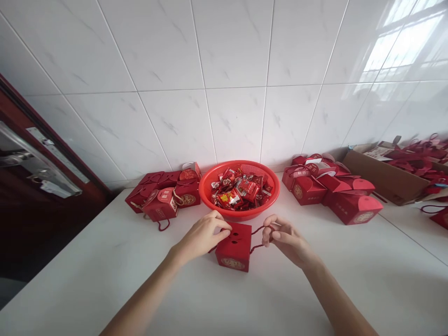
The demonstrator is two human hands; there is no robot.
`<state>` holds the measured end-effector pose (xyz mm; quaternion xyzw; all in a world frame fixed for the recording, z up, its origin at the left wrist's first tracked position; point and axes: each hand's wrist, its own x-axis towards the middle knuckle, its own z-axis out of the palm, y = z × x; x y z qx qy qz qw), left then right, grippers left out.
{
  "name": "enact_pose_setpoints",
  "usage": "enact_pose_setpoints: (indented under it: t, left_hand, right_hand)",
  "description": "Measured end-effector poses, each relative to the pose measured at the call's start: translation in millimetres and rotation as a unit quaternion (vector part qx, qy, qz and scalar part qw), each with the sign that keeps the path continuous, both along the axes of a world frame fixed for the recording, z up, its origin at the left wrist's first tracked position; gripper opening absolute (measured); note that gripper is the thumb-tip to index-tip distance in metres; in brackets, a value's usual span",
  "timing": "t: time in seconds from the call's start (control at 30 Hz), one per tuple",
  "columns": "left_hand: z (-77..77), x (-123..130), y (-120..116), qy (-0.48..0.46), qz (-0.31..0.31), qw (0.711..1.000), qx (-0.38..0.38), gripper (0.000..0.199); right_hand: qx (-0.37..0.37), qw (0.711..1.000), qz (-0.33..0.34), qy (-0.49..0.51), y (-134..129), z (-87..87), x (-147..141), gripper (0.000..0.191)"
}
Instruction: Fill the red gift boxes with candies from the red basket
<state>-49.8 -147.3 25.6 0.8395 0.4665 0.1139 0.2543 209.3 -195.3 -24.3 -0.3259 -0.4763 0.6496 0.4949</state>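
Observation:
A small red gift box (233, 249) with a gold emblem on its front stands in front of me, its flat top showing two holes. Against its top left edge, my left hand (206, 235) is closed, thumb and fingers together on the box. From the right side of the box a dark red cord (257, 230) comes out as a loop. My right hand (285, 238) has this loop between its curled fingers, just right of the box. A short bit of cord also shows at the lower left of the box, partly behind my left hand.
Behind the box sits a red plastic basket (206, 196) of wrapped sweets (241, 189). Several red boxes (163, 205) are grouped at the left, others (353, 207) at the right. A cardboard carton (388, 182) with red pieces lies far right. A tiled wall (238, 121) closes off the back.

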Motion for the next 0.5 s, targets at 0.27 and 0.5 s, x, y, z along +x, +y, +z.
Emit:
enact_pose_setpoints:
  t: [0.27, 0.5]
  left_hand:
    - [-8.9, 3.0, -2.6, -0.058, 0.005, 0.993, -0.106, 0.022]
    - [-12.3, 6.0, -4.9, -0.058, -0.001, 0.995, -0.081, 0.031]
  right_hand:
    - [0.093, 0.995, -0.001, -0.019, -3.1, 5.9, 11.6, 0.034]
    - [0.128, 0.99, -0.036, -0.053, -5.4, 13.2, 19.5, 0.037]
